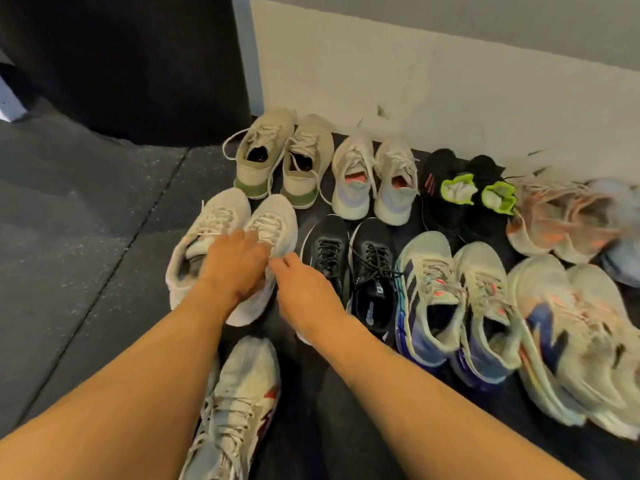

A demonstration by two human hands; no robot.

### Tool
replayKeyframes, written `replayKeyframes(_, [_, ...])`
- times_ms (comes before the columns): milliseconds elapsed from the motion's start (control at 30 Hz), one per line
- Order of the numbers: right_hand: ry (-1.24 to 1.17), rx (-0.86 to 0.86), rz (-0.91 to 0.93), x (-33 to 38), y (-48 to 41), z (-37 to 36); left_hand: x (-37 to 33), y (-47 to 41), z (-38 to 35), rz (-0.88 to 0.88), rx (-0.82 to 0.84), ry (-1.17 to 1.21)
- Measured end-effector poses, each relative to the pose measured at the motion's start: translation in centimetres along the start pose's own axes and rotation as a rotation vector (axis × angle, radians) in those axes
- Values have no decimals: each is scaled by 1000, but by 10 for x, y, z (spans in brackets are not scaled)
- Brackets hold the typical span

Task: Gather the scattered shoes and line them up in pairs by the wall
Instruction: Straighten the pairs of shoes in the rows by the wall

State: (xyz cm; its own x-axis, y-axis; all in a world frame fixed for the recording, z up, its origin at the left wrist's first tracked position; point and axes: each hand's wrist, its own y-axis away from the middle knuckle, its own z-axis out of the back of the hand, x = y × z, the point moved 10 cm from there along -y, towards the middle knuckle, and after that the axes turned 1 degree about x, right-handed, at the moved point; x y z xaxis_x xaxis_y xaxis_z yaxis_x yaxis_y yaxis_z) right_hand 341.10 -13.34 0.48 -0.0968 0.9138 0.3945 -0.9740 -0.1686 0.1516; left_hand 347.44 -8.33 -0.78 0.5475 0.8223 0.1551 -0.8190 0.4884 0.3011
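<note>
Left hand lies palm-down across white mesh sneaker pair, centre-left; fingers bend down between the shoes, grip not visible. Right hand, fingers loose, fingertips touching that pair's frame-right shoe. Black sneakers with neon-green collars, upper right by cream wall, hold pale crumpled stuffing. Pale orange-striped pair at right edge: blurred. White lace-up sneaker with red marks, bottom centre: cut off by frame edge.
</note>
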Motion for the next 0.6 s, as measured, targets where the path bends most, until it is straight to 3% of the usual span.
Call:
replayKeyframes(100, [64, -90, -179, -57, 22, 28, -38, -11, -11, -51, 287, 323])
replayKeyframes(200, [46, -69, -358, -112, 43, 28, -67, -14, -26, 13, 582, 396])
replayKeyframes(267, [35, -16, -410, -128, 60, 15, -88, -6, -30, 47, 693, 358])
replayKeyframes(333, [-26, -48, -456, -134, 78, 4, -107, 3, -29, 27, 613, 229])
replayKeyframes(400, [-39, -74, -540, -140, 94, -3, -124, 8, -24, 28, 350, 156])
replayKeyframes(500, [41, 109, -548, -146, 104, -35, -139, 31, -32, 71, 52, 264])
replayKeyframes(600, [15, 205, -391, -139, 100, -55, -138, 45, -58, 74, 117, 439])
